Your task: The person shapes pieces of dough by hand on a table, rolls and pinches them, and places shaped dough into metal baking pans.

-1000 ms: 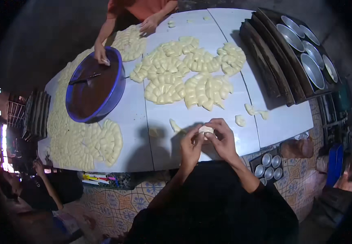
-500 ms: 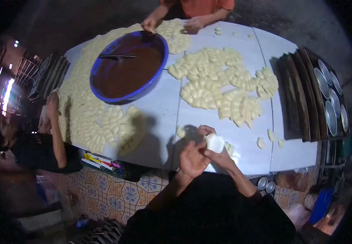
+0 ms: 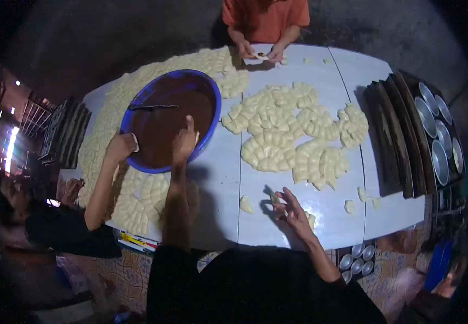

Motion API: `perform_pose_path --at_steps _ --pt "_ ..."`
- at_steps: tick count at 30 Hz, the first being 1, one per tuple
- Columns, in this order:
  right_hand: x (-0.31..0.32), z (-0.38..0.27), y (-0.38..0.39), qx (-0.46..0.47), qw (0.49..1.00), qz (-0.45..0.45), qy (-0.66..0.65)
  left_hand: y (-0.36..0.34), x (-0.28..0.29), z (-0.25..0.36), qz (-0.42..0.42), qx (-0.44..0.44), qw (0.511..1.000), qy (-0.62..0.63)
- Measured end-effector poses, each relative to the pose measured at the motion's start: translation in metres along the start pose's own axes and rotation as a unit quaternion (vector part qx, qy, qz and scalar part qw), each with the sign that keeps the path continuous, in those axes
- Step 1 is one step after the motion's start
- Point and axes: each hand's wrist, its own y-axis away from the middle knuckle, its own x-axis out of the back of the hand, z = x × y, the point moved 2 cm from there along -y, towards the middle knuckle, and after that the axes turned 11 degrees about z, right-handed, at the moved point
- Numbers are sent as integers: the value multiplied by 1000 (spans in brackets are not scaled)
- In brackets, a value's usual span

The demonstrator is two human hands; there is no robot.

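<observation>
**Left hand in the bowl, right hand on a dough piece**

The left hand (image 3: 184, 141) reaches over the rim of the blue bowl (image 3: 208, 137), fingers bunched down into the brown filling (image 3: 163, 121); whether it holds anything there cannot be told. At about nine o'clock from it, another person's hand (image 3: 120, 147) rests on the same rim with a pale scrap in it. A dark spoon (image 3: 153, 107) lies across the filling at eleven o'clock.

The right hand (image 3: 293, 211) lies on the white table (image 3: 220, 178) with fingers spread, its fingertips pinching a small dough piece (image 3: 275, 198). A loose dough lump (image 3: 246, 204) sits just beside at nine o'clock. At twelve o'clock spreads the heap of shaped dough pieces (image 3: 293, 132). At two o'clock stand stacked dark trays (image 3: 393, 135) with round metal tins (image 3: 433, 129). At the far edge, a third person in an orange shirt (image 3: 266, 16) works dough.
</observation>
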Motion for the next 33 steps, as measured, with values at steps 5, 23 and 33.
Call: perform_pose_path --at_steps 5,23,33 --pt "-7 3 -12 -81 995 35 -51 133 -1 71 44 170 880 441" --pt "57 -44 48 212 947 77 231 335 -69 167 -220 89 773 589" --pt "110 -38 101 128 938 123 299 372 -114 199 -180 36 816 548"
